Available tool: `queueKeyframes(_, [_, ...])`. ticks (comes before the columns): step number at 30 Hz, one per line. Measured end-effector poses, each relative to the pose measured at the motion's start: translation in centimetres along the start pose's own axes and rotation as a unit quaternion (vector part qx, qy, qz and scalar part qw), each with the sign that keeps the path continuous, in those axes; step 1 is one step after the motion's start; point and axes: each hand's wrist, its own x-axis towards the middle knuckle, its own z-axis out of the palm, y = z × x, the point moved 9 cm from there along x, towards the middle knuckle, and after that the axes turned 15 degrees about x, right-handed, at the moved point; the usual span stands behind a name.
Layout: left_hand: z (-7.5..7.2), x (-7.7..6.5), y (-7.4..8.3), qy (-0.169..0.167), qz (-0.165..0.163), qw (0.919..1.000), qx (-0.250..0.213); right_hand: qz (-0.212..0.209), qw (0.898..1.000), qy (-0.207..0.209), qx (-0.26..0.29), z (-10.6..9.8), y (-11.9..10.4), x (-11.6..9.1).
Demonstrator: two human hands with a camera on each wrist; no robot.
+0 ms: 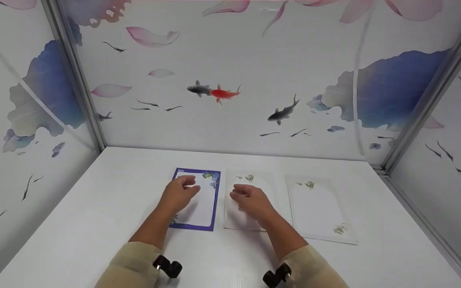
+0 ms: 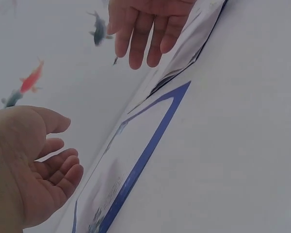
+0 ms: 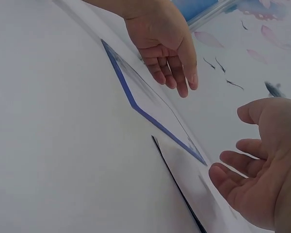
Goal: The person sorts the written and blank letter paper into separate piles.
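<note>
Above the blue-bordered sheet (image 1: 202, 208) in the head view hovers my left hand (image 1: 177, 194), its fingers loosely bent and holding nothing. My right hand (image 1: 252, 201) hangs over the middle pale sheet (image 1: 232, 220), which has a small floral print at its top. Its fingers are relaxed, with nothing between them. Both palms face each other across a gap. In the left wrist view the left hand (image 2: 43, 170) shows a bare palm, raised off the table. The right wrist view likewise shows the right hand (image 3: 262, 165) with bare, slightly curved fingers.
Another pale sheet (image 1: 318, 208) with floral corners lies to the right of the middle one. All three rest in a row on the white table (image 1: 94, 200). Printed panels with fish and petals (image 1: 238, 128) stand behind and at both sides, joined by metal posts (image 1: 76, 76).
</note>
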Motion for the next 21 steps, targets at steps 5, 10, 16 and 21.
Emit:
queueKeyframes(5, [2.3, 0.0, 2.7, -0.011, 0.022, 0.9996, -0.010, -0.015, 1.000, 0.017, -0.006, -3.3, 0.1, -0.3])
queueKeyframes(10, [4.2, -0.2, 5.0, -0.031, 0.047, 0.9981, -0.023, -0.004, 0.999, 0.037, -0.003, -6.5, 0.6, -0.5])
queueKeyframes(16, [6.2, -0.4, 7.1, -0.051, 0.053, 0.9965, -0.041, 0.003, 0.999, 0.051, 0.002, -9.7, 1.2, -0.9])
queueKeyframes(21, [7.5, -0.7, 9.0, -0.067, 0.063, 0.9943, -0.055, -0.005, 0.998, 0.055, -0.013, -11.4, 1.4, -1.2])
